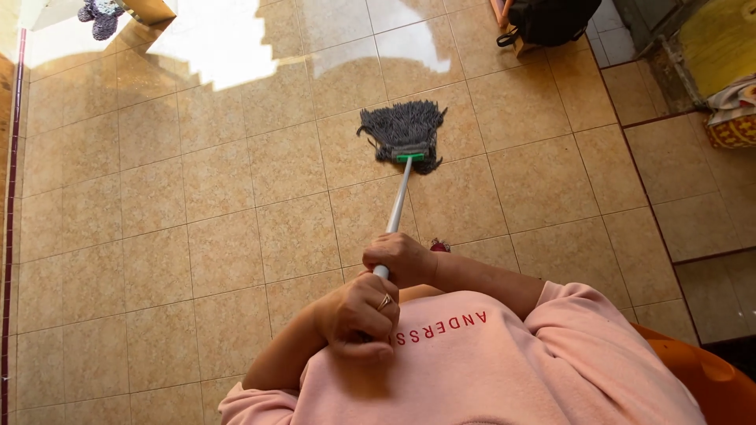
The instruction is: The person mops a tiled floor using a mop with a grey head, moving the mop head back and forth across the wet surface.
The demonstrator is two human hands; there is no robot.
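Note:
Both my hands grip the pale metal handle (398,203) of a mop. My right hand (403,256) is the farther one, closed round the handle. My left hand (359,316), with a ring on one finger, is closed near the handle's top end, close to my pink sweatshirt (488,362). The grey stringy mop head (402,130) rests on the tan tiled floor (197,220) ahead of me, joined to the handle by a green clamp (409,157).
A black bag (551,20) sits at the top right. Purple slippers (98,16) lie at the top left beside a bright sunlit patch (228,55). An orange rounded object (705,378) is at my right, and a yellow patterned thing (732,126) at the right edge.

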